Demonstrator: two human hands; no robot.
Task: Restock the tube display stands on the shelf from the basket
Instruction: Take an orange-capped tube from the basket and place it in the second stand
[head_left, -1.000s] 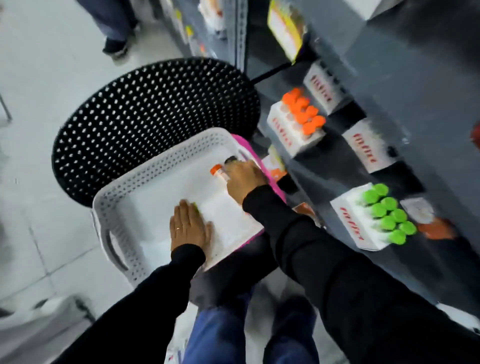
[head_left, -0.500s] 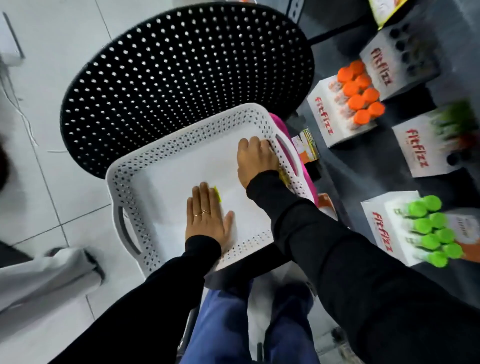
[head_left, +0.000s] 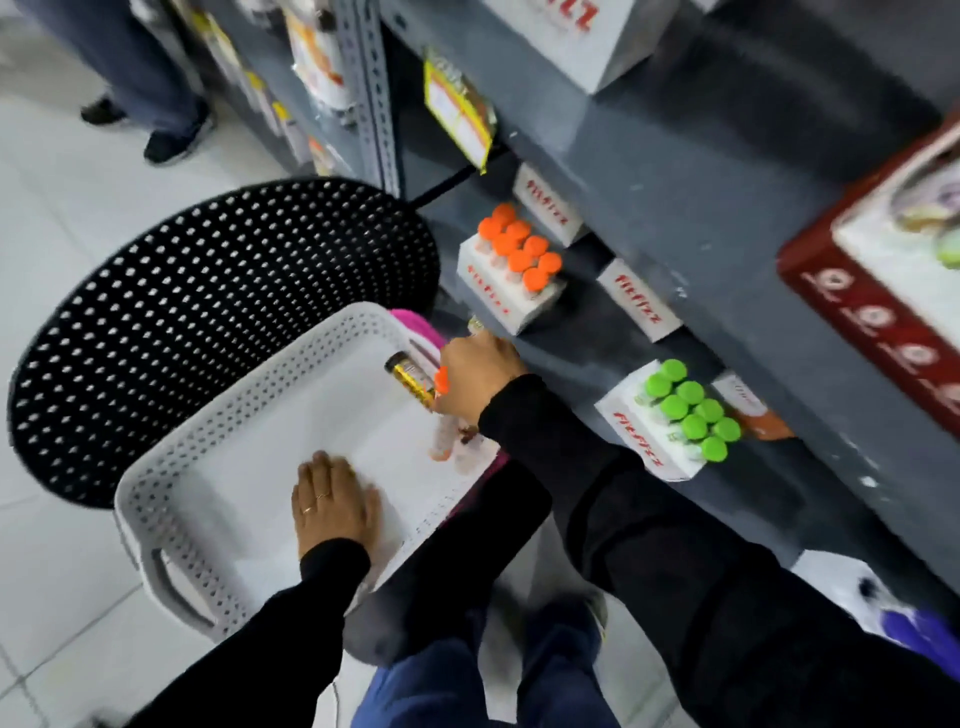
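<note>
A picking step is judged to be in hand; several tubes are gathered at the far right corner of the white basket by the right hand, whose fingers are curled shut around them; a yellow tube with a dark cap and an orange-capped tube are seen in that grasp. The left hand is laid flat and open on the basket floor, nothing held. Next, a lift toward the shelf is called for, to an emptier stand; the orange stand and green stand appear full.
</note>
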